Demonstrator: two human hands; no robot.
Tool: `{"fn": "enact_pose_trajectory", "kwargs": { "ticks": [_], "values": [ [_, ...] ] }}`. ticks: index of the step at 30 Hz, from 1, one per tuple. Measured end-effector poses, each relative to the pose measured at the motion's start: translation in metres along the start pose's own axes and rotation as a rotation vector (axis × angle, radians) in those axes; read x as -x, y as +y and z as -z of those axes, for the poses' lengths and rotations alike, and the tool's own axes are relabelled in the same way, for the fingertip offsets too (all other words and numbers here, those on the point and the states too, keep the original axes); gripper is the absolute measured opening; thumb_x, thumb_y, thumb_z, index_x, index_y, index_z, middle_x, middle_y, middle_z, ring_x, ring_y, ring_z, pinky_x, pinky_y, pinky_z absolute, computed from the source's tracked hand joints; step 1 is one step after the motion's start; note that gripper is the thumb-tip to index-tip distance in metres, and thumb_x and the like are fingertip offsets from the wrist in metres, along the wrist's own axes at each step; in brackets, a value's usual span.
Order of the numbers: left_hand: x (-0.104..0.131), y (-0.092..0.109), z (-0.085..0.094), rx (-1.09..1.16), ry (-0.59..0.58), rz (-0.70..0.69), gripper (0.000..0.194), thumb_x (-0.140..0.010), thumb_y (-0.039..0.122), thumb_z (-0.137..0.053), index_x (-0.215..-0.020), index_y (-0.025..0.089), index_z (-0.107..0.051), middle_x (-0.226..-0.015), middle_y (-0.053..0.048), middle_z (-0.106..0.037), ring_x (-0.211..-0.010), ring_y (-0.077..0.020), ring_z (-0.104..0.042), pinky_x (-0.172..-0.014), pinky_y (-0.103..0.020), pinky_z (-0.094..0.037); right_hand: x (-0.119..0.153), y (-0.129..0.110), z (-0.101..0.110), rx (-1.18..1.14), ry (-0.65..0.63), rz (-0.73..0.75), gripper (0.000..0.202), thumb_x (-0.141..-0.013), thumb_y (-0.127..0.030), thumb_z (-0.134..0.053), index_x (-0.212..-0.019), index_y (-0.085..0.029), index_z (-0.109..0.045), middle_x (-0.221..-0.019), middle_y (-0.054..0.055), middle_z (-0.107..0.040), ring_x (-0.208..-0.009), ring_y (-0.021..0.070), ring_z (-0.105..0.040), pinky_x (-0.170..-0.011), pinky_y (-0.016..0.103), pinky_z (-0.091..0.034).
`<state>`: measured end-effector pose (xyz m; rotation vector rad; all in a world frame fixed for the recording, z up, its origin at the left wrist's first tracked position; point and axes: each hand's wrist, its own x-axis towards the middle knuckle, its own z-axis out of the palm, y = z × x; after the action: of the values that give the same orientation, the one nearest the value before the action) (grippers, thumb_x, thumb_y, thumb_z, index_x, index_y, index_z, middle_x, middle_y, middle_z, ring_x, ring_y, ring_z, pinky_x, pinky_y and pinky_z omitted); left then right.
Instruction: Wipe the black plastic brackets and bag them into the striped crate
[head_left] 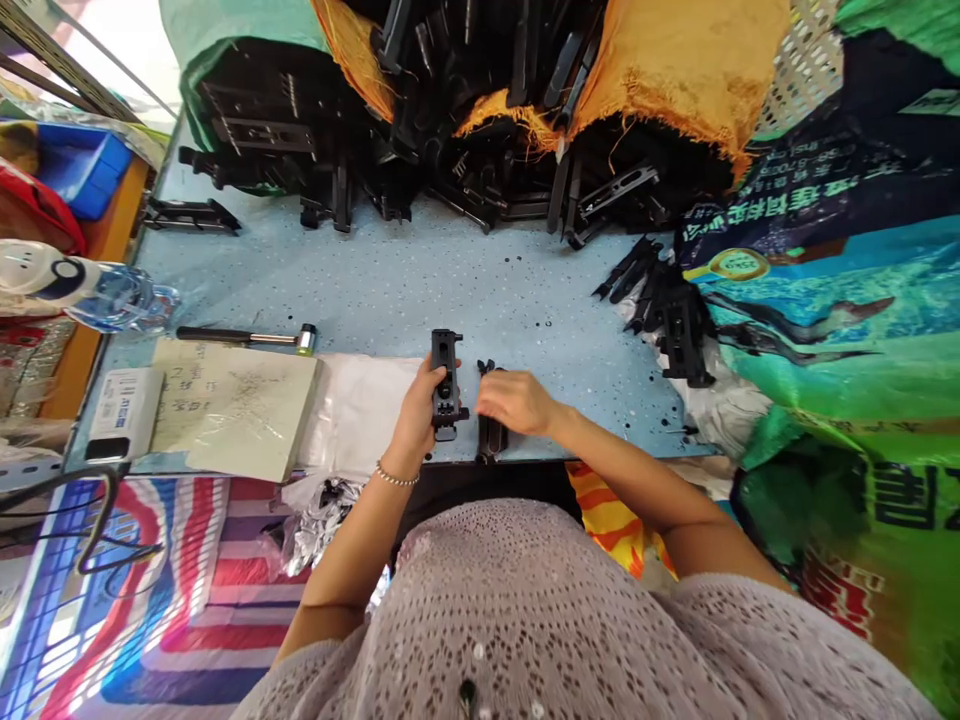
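My left hand (417,410) is closed around a long black plastic bracket (445,375), thumb across its face, holding it upright over the front of the table. The bracket has slots, a small side peg at each end and a metal loop at its lower end. Just right of it, my right hand (517,402) has its fingers bent and pressed together above a second set of black parts (493,430) at the table's front edge. The fingers cover part of these pieces; whether they grip anything is hidden.
Sacks (675,70) spill many black parts along the back. More black brackets (682,335) lie at right beside a printed bag (810,320). At left are a hammer (247,337), a cardboard sheet (232,410), a white box (124,412) and a water bottle (124,297).
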<state>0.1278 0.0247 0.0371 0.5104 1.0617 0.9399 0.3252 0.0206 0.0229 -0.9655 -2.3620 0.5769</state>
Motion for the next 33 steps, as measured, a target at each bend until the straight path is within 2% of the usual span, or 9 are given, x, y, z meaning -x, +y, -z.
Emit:
{"fn": "enact_pose_trajectory", "kwargs": {
  "ticks": [5,9,14,18,21,24,28,30,33],
  "values": [
    [0.005,-0.003,0.001,0.141,0.014,0.041,0.042,-0.075,0.040,-0.073,-0.108,0.017,-0.064,-0.097,-0.005,-0.073,-0.059,-0.0085,-0.056,-0.052,-0.022,-0.043,-0.002,0.008,0.033,0.150,0.001,0.046,0.047,-0.105,-0.059,-0.041,-0.099,-0.019,-0.065,-0.084,0.007,-0.067,-0.075,0.0201,-0.057,-0.066,0.033,-0.041],
    [0.009,-0.002,-0.006,0.144,-0.025,0.091,0.047,-0.077,0.046,-0.074,-0.108,0.011,-0.069,-0.073,-0.002,-0.067,-0.057,-0.0100,-0.056,-0.052,-0.022,-0.041,-0.012,-0.012,0.024,0.309,-0.113,0.255,0.039,-0.106,-0.051,-0.043,-0.090,-0.021,-0.063,-0.080,0.006,-0.065,-0.075,0.0208,-0.053,-0.063,0.035,-0.037],
    [0.014,-0.002,-0.011,0.091,-0.005,0.071,0.042,-0.078,0.044,-0.077,-0.105,0.012,-0.071,-0.077,-0.001,-0.068,-0.059,-0.0096,-0.057,-0.054,-0.021,-0.042,-0.021,-0.020,0.014,0.185,-0.127,0.273,0.036,-0.105,-0.043,-0.042,-0.078,-0.023,-0.056,-0.075,0.005,-0.060,-0.071,0.0203,-0.050,-0.061,0.036,-0.037],
    [0.022,-0.003,-0.013,0.038,-0.015,0.081,0.045,-0.082,0.047,-0.072,-0.111,0.012,-0.071,-0.089,-0.006,-0.071,-0.073,-0.0149,-0.064,-0.065,-0.026,-0.050,-0.017,-0.029,0.003,-0.263,-0.178,0.003,0.040,-0.098,-0.048,-0.048,-0.066,-0.024,-0.044,-0.064,0.001,-0.049,-0.061,0.0167,-0.044,-0.057,0.032,-0.038],
    [0.030,0.000,-0.011,-0.112,0.021,-0.112,0.056,-0.089,0.050,-0.064,-0.136,0.021,-0.062,-0.106,-0.009,-0.071,-0.089,-0.0201,-0.066,-0.076,-0.032,-0.054,-0.013,-0.041,-0.007,-0.627,-0.274,-0.303,0.046,-0.103,-0.050,-0.031,-0.064,-0.026,-0.034,-0.054,-0.005,-0.035,-0.048,0.0130,-0.035,-0.048,0.027,-0.036],
    [0.036,0.007,-0.008,-0.203,0.026,-0.268,0.064,-0.091,0.047,-0.064,-0.150,0.030,-0.048,-0.119,-0.008,-0.068,-0.096,-0.0215,-0.066,-0.081,-0.034,-0.055,-0.015,-0.046,-0.002,-0.786,-0.476,-0.375,0.052,-0.107,-0.048,-0.014,-0.065,-0.026,-0.034,-0.049,-0.007,-0.030,-0.043,0.0121,-0.031,-0.043,0.026,-0.034],
    [0.035,0.012,-0.008,-0.037,0.007,-0.143,0.050,-0.088,0.048,-0.068,-0.129,0.020,-0.065,-0.099,-0.007,-0.069,-0.071,-0.0141,-0.061,-0.061,-0.028,-0.049,-0.025,-0.045,0.021,-0.464,-0.260,-0.210,0.041,-0.101,-0.056,-0.044,-0.079,-0.022,-0.053,-0.073,0.003,-0.056,-0.069,0.0171,-0.050,-0.063,0.032,-0.045],
    [0.034,0.010,-0.008,0.017,0.008,-0.072,0.043,-0.087,0.047,-0.070,-0.116,0.015,-0.070,-0.089,-0.006,-0.068,-0.067,-0.0122,-0.059,-0.058,-0.026,-0.047,-0.028,-0.046,0.024,-0.314,-0.192,-0.086,0.039,-0.098,-0.056,-0.053,-0.077,-0.023,-0.053,-0.079,0.006,-0.058,-0.078,0.0206,-0.052,-0.071,0.037,-0.045],
    [0.034,0.005,-0.009,-0.011,0.035,-0.090,0.045,-0.091,0.051,-0.064,-0.117,0.015,-0.070,-0.086,-0.007,-0.067,-0.069,-0.0144,-0.061,-0.062,-0.028,-0.049,-0.024,-0.049,0.013,-0.410,-0.190,-0.162,0.046,-0.102,-0.059,-0.044,-0.074,-0.023,-0.051,-0.072,0.003,-0.053,-0.070,0.0185,-0.050,-0.067,0.035,-0.045]
  ]
}}
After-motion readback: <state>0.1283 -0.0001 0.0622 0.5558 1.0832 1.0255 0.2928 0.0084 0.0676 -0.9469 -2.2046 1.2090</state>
